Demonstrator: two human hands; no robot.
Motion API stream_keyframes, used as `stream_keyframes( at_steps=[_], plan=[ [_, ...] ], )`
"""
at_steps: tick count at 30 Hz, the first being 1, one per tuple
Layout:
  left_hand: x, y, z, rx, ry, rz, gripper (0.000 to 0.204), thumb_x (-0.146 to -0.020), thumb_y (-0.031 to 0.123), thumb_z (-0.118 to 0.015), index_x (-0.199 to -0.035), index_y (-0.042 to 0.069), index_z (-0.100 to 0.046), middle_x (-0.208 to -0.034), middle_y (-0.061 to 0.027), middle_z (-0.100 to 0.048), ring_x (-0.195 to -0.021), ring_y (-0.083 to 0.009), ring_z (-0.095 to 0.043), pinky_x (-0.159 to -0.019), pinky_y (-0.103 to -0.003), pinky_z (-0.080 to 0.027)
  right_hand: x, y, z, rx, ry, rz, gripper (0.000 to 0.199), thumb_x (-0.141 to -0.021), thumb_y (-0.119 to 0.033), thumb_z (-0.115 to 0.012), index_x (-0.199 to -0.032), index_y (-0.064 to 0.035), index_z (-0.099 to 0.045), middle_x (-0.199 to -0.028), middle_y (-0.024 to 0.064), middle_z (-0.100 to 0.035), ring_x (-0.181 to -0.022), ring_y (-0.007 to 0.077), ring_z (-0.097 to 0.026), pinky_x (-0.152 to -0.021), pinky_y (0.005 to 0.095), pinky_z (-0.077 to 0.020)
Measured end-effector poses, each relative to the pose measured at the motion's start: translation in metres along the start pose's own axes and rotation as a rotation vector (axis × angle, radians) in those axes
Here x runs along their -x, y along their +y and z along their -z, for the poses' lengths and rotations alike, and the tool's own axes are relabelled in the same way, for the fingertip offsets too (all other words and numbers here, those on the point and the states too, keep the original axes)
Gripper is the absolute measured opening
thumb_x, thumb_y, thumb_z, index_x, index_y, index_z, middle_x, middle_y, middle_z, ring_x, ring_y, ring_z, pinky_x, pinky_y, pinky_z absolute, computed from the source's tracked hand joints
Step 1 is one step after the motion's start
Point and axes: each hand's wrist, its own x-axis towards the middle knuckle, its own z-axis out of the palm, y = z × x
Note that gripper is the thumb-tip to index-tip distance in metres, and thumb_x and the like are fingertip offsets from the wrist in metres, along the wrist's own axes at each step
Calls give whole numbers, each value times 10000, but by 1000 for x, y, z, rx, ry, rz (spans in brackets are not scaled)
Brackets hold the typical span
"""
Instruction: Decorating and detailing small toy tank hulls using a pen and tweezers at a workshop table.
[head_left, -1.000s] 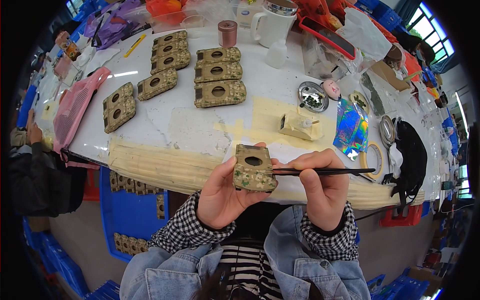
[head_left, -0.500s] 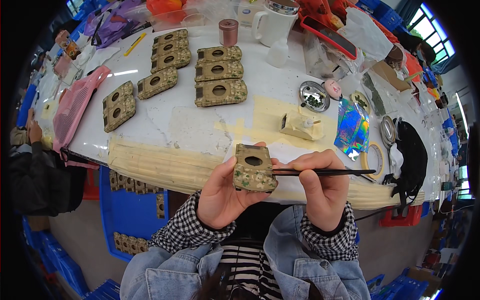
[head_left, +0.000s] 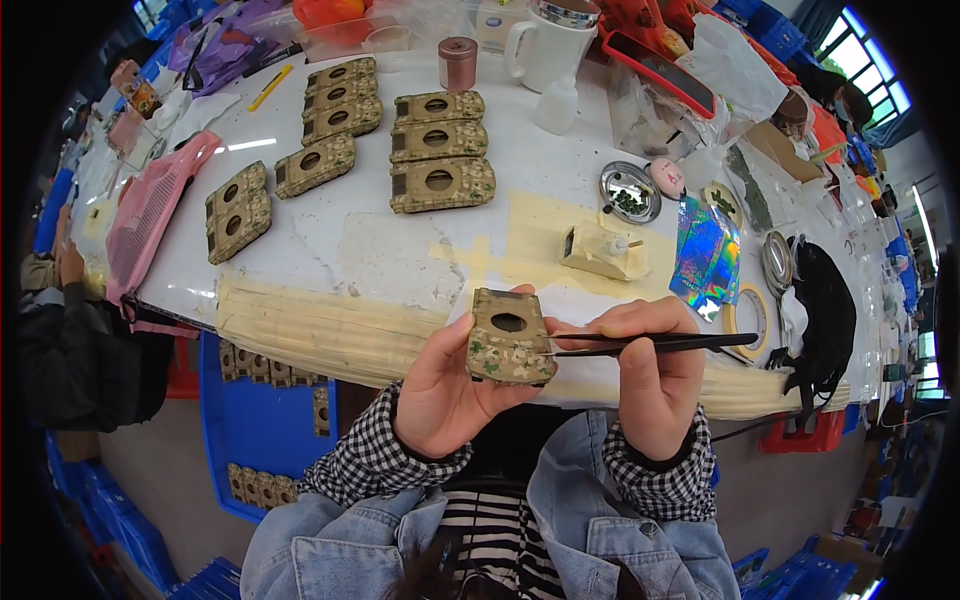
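Observation:
Between the thumb and fingers of my left hand [head_left: 438, 405] is a camouflage model tank hull [head_left: 508, 358], with a round hole in its top. My right hand [head_left: 658, 385] grips a pair of black tweezers [head_left: 700, 342] between thumb and fingers. The tweezers' two arms stand apart, their tips at the hull's right side. Whether anything sits at the tips is too small to tell. More hulls of the same pattern [head_left: 440, 185] lie in rows on the table, and one hull [head_left: 239, 213] with two round holes lies at the left.
Right of my hands are a tape-covered block [head_left: 603, 250], a round metal dish [head_left: 652, 212] with green bits, shiny holographic sheets [head_left: 703, 265] and a masking tape roll [head_left: 748, 318]. A white mug [head_left: 545, 55] stands at the back. Below left, a blue tray [head_left: 262, 430] holds more hulls.
The tweezers' arms have spread from nearly closed to apart, and the tips have shifted slightly right. My right hand's fingers have loosened a little. My left hand and the hull have hardly moved.

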Motion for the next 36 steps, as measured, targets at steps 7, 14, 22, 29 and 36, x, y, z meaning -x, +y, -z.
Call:
stream_keyframes(
  at_steps=[7, 14, 22, 29, 36],
  plan=[
    [-1, 3, 3, 61, -46, 29, 533, -1002, 327, -314, -1441, 43, -211, -1385, -239, -378, -1164, -365, -533, -928, -396, -537, -14, 2, 29, 488, 213, 276, 122, -958, -71, -490, -1029, 20, -530, -946, 121, -591, -866, 179, -580, -839, 303, -454],
    [-4, 0, -1, 92, -54, 6, 614, -988, 343, -342, -1455, 12, -121, -1443, -329, -195, -1075, -361, -583, -927, -384, -538, -44, 8, 52, 1229, 223, 391, 130, -792, -17, -673, -919, -10, -646, -769, 99, -599, -747, 240, -551, -681, 320, -433],
    [-4, -1, -3, 126, -75, 32, 545, -1001, 337, -292, -1443, 31, -201, -1445, -278, -277, -1123, -365, -562, -919, -398, -537, -52, 17, 53, 1189, 188, 414, 103, -759, -13, -704, -847, -16, -651, -751, 98, -600, -715, 247, -553, -653, 332, -435],
    [-4, -2, -5, 81, -39, 18, 599, -988, 351, -319, -1450, 4, -158, -1452, -349, -153, -1056, -348, -600, -907, -372, -550, -38, -5, 40, 1101, 359, 498, 121, -773, 29, -691, -877, -4, -639, -760, 98, -597, -717, 218, -556, -648, 301, -430],
    [-2, -4, -9, 142, -12, 64, 589, -988, 376, -307, -1433, 2, -215, -1399, -320, -298, -1033, -365, -603, -883, -385, -558, -17, -15, 11, 619, -73, 334, 93, -868, -21, -613, -960, -13, -598, -823, 90, -612, -753, 173, -538, -702, 273, -427]
  ],
)
